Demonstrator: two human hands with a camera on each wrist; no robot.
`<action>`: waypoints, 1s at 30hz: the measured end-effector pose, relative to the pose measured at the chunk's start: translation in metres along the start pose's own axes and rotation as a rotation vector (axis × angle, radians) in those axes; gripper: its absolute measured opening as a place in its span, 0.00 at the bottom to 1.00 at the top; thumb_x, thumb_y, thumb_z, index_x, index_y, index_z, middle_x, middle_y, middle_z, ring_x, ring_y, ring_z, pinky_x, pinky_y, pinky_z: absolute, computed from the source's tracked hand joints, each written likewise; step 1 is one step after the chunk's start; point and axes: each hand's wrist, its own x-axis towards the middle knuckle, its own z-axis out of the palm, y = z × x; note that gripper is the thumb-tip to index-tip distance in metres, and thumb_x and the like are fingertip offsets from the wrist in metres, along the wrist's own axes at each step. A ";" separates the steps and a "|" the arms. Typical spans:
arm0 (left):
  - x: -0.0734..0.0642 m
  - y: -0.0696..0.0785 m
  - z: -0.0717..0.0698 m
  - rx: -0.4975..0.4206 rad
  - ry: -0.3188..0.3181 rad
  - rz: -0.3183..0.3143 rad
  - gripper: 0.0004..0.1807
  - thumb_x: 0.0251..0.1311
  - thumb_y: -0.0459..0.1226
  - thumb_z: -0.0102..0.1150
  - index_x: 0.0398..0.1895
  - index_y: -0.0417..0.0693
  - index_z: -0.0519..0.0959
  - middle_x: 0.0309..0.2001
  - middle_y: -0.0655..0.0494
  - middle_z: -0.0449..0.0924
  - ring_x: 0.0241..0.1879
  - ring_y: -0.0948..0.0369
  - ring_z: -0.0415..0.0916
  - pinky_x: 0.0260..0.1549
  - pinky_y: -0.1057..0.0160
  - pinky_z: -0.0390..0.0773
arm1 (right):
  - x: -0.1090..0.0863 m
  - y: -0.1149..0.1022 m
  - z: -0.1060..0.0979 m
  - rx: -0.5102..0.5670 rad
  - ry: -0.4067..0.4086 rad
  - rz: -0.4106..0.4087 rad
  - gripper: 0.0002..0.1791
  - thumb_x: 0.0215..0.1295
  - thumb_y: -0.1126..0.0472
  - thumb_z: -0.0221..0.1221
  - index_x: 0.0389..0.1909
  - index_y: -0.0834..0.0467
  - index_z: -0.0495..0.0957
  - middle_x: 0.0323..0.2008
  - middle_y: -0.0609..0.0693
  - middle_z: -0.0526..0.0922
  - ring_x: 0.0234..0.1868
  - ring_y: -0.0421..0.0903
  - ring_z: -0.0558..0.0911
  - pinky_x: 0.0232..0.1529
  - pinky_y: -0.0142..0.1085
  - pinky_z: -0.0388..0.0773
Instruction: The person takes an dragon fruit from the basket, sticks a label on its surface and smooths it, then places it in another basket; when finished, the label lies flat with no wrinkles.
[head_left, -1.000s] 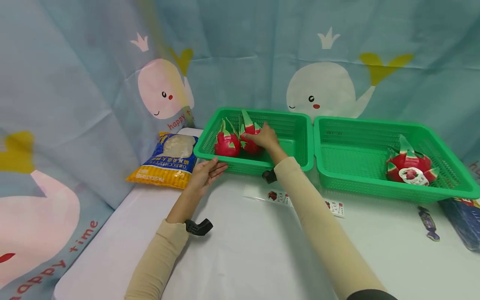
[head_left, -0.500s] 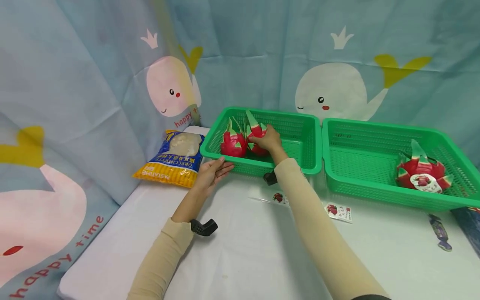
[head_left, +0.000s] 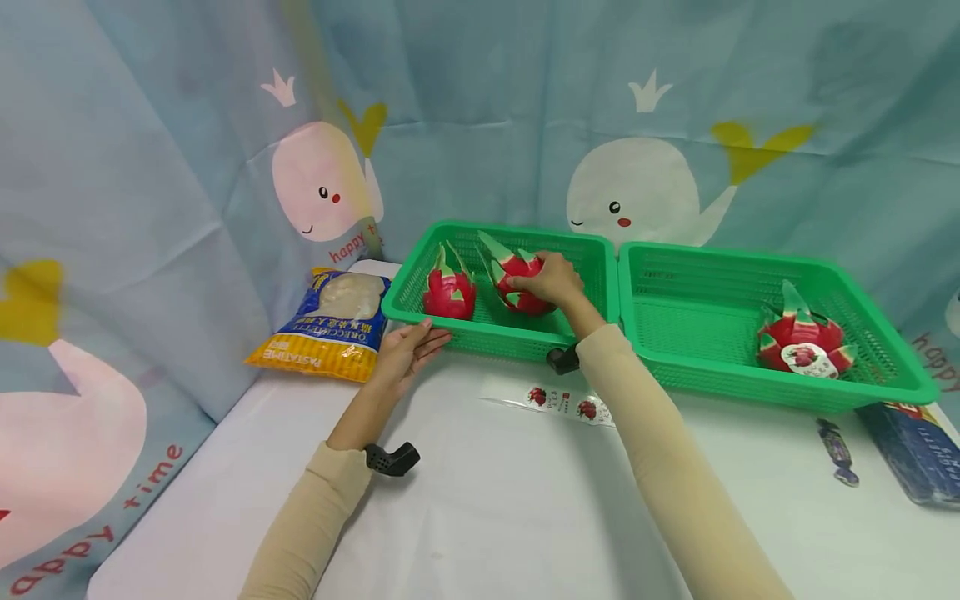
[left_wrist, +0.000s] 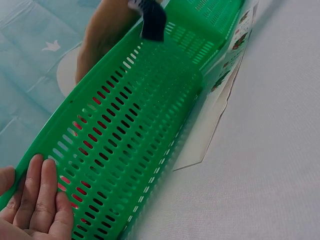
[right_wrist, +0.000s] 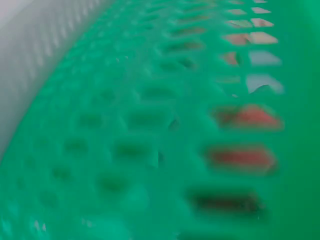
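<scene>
In the head view my right hand (head_left: 553,279) grips a red dragon fruit (head_left: 517,287) with green tips inside the left green basket (head_left: 498,337). The fruit leans, its long tip pointing to the upper left. A second dragon fruit (head_left: 449,296) stands to its left, a gap between them. My left hand (head_left: 408,352) holds the basket's front rim near its left corner. In the left wrist view the thumb is over the rim and the left hand's fingers (left_wrist: 44,192) lie against the outer wall. The right wrist view shows only the blurred basket wall (right_wrist: 150,165), with red through its slots.
A second green basket (head_left: 697,362) adjoins on the right, holding a dragon fruit with a round label (head_left: 806,337). A pasta bag (head_left: 322,325) lies left. A label strip (head_left: 555,400), a purple-wrapped candy (head_left: 837,452) and a blue packet (head_left: 911,450) lie in front.
My right hand has shifted the gripped dragon fruit rightward, away from the other one, and it now leans more to the left. My left hand keeps its place on the rim.
</scene>
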 end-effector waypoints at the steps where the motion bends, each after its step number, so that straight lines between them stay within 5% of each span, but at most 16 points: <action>1: 0.000 0.000 0.000 0.001 0.000 -0.001 0.10 0.67 0.39 0.46 0.36 0.44 0.76 0.31 0.58 0.85 0.36 0.65 0.83 0.41 0.68 0.79 | -0.003 0.002 -0.006 0.016 0.010 -0.005 0.43 0.51 0.39 0.62 0.66 0.54 0.61 0.54 0.54 0.74 0.51 0.53 0.74 0.48 0.48 0.72; 8: 0.003 -0.001 0.003 -0.012 -0.014 -0.011 0.11 0.67 0.38 0.45 0.34 0.45 0.78 0.30 0.58 0.85 0.36 0.64 0.83 0.42 0.66 0.79 | -0.045 0.014 -0.055 0.169 0.050 -0.121 0.42 0.50 0.43 0.65 0.65 0.53 0.63 0.53 0.56 0.75 0.49 0.50 0.75 0.45 0.43 0.78; 15: 0.002 -0.001 0.000 -0.020 -0.036 0.045 0.09 0.65 0.40 0.49 0.36 0.46 0.78 0.31 0.58 0.85 0.37 0.64 0.83 0.50 0.59 0.73 | -0.133 0.037 -0.085 0.201 0.007 -0.240 0.40 0.50 0.47 0.67 0.65 0.49 0.64 0.51 0.58 0.75 0.47 0.52 0.76 0.38 0.40 0.81; 22: 0.002 0.002 0.000 -0.052 0.023 -0.027 0.10 0.65 0.39 0.48 0.33 0.46 0.79 0.30 0.57 0.85 0.35 0.64 0.84 0.42 0.66 0.79 | -0.219 0.068 -0.067 0.158 -0.052 -0.301 0.41 0.45 0.49 0.70 0.64 0.44 0.65 0.50 0.57 0.77 0.45 0.52 0.74 0.31 0.32 0.79; 30: 0.004 0.002 0.001 -0.044 0.030 -0.024 0.09 0.65 0.40 0.49 0.35 0.45 0.77 0.30 0.57 0.85 0.36 0.64 0.83 0.43 0.67 0.79 | -0.243 0.085 -0.027 0.027 -0.109 -0.343 0.40 0.39 0.40 0.70 0.59 0.41 0.70 0.57 0.45 0.75 0.44 0.44 0.76 0.35 0.30 0.77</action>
